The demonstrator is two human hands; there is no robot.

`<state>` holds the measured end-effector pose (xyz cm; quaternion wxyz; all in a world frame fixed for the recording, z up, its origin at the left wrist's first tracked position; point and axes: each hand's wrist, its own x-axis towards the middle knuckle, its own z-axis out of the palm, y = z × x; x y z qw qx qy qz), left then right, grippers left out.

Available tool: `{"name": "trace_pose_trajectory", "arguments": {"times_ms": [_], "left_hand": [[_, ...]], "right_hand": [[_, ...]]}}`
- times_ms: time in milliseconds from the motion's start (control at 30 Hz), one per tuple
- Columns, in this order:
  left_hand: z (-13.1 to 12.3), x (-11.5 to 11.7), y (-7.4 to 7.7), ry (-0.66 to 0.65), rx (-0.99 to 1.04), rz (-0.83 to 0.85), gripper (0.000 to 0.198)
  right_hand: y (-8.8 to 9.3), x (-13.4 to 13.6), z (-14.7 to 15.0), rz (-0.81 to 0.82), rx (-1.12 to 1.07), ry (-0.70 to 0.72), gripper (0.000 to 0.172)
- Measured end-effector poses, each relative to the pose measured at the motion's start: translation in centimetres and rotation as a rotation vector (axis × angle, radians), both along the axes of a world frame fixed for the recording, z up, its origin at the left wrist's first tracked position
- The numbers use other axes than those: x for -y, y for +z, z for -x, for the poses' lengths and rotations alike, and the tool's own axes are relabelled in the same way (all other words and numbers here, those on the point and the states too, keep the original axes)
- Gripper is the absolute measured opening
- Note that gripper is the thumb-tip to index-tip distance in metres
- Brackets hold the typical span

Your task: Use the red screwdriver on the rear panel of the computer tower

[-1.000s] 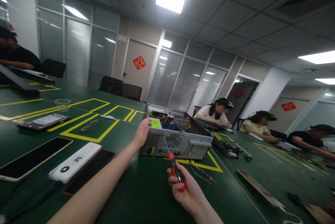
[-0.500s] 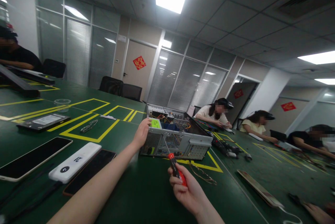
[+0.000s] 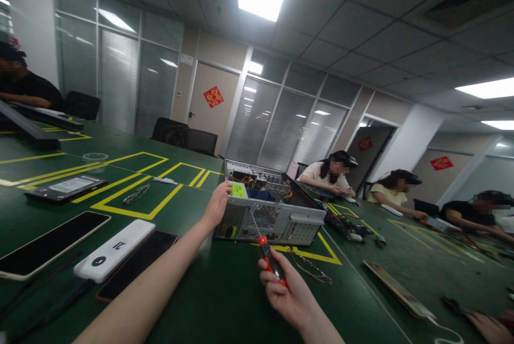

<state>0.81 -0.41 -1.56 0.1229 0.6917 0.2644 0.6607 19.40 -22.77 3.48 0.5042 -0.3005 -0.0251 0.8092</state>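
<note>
An open grey computer case [image 3: 277,210] lies on the green table [image 3: 225,301], its rear panel facing me, with coloured cables inside. My left hand [image 3: 218,203] grips the case's near left top corner, fingers curled over the edge. My right hand [image 3: 286,293] is closed round the red and black handle of a screwdriver [image 3: 266,253]. Its thin shaft points up and away, and the tip rests against the rear panel.
A white power bank [image 3: 114,249] and two dark phones [image 3: 48,245] lie at the left. A tablet [image 3: 66,187] and plastic cup [image 3: 95,159] sit farther off. A flat device [image 3: 397,289] with a cable lies right. Several people sit along the table's right side; another sits far left.
My right hand has shifted its grip slightly on the screwdriver handle, turning it. The left hand and the case have stayed in place.
</note>
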Motion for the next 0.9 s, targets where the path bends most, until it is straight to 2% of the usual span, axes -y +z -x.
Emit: {"name": "trace_pose_trajectory", "arguments": {"times_ms": [133,267,400,533,667,833,900], "left_hand": [[-0.02,-0.09,-0.09,0.009,0.001,0.003,0.053],[0.0,-0.07,-0.05,0.004,-0.006,-0.008,0.053],[0.0,0.0,-0.02,0.003,-0.005,-0.006,0.052],[-0.02,-0.05,-0.12,0.004,0.002,-0.008,0.051],[0.01,-0.17,-0.24,0.008,0.005,-0.004,0.05],[0.04,-0.09,-0.13,0.002,0.0,-0.008,0.048],[0.0,-0.09,-0.09,-0.001,0.002,-0.015,0.048]], "right_hand": [[0.42,0.18,0.7,0.04,0.063,-0.02,0.036],[0.56,0.13,0.99,-0.002,0.15,0.047,0.042],[0.46,-0.06,0.67,-0.025,0.096,0.032,0.046],[0.37,-0.12,0.36,-0.006,0.032,-0.048,0.04],[0.23,-0.1,0.5,0.043,0.043,-0.058,0.035],[-0.18,-0.22,0.75,-0.014,0.175,0.04,0.034],[-0.35,-0.29,0.59,-0.032,0.165,0.077,0.036]]}}
